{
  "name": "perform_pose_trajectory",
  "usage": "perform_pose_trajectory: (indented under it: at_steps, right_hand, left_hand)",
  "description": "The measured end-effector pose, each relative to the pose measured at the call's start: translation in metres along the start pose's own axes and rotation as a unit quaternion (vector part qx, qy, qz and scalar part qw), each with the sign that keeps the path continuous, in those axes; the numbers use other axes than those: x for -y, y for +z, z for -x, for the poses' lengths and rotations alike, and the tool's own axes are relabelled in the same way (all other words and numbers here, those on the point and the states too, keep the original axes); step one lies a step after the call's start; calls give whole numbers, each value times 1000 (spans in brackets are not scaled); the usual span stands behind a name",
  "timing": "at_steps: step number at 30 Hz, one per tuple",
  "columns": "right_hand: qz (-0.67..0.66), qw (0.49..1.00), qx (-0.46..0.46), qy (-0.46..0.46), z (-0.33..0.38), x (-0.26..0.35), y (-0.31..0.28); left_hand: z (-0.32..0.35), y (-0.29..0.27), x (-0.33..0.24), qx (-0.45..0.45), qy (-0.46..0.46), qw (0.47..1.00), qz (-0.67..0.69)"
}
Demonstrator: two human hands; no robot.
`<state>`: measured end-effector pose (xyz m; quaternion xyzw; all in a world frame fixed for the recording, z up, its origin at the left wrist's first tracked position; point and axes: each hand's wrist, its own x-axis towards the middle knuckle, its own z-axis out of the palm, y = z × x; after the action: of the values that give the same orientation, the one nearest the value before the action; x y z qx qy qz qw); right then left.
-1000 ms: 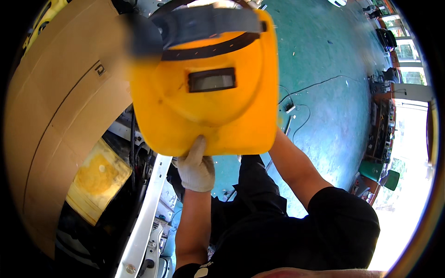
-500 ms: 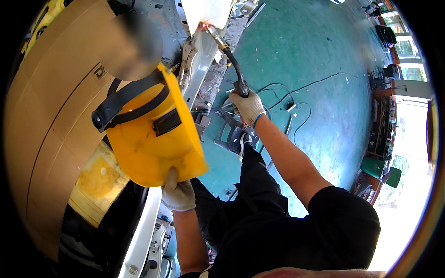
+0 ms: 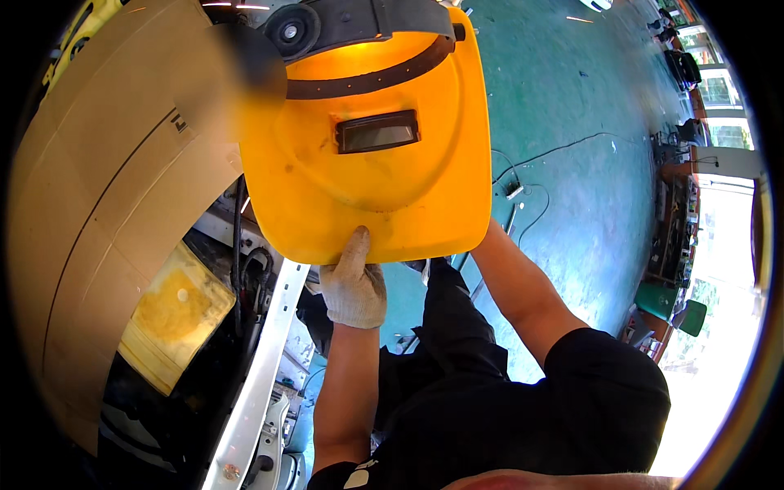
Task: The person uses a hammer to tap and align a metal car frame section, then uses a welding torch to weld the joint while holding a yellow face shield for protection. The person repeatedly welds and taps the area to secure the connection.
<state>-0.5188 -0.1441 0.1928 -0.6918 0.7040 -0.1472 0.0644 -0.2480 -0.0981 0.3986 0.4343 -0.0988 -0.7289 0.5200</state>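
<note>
- The yellow curved plastic face shield [image 3: 327,204] is up in front of the person, its inner side toward the camera
- The left hand [image 3: 353,290], in an off-white knitted glove, is clamped on the shield's bottom rim with the thumb on the inner face; this low grip probably leaves the dark rectangular viewing window [image 3: 378,132] unobstructed
- The bare right forearm [image 3: 523,298] passes behind the shield's lower right corner, so the right hand is hidden and I cannot tell what it holds
- The grey plastic headband [image 3: 343,37] arches across the shield's top, unworn, presumably because the left hand does the supporting
- A thin bright spark [image 3: 580,19] flies to the upper right of the shield, and an orange glow [image 3: 359,51] lights its upper inside, suggesting it is placed as a screen
- Left of the shield lies a large brown cardboard sheet [image 3: 106,212], perhaps as a cover; below left are a yellowed rectangular container [image 3: 175,318] and a silver metal rail [image 3: 261,384]
</note>
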Motion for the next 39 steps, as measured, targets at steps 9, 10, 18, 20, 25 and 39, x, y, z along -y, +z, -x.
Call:
perform_pose_trajectory:
  at_steps: [9, 10, 18, 20, 25, 39]
  right_hand:
    - [-485, 757, 55, 435, -21, 85, -104]
    - [-487, 753, 57, 438, -21, 87, -108]
    - [-516, 732, 43, 442, -16, 79, -93]
    - [-503, 736, 50, 451, -20, 89, -103]
    - [-480, 750, 67, 451, -22, 85, -104]
    - [-469, 773, 42, 425, -19, 94, -96]
  left_hand:
    - [19, -69, -10, -35, 20, 997, 70]
    - [24, -84, -9, -54, 27, 996, 61]
    - [37, -116, -4, -82, 38, 994, 58]
    - [36, -111, -5, -71, 37, 995, 54]
    - [27, -78, -11, -66, 18, 996, 59]
    - [4, -37, -10, -7, 9, 998, 68]
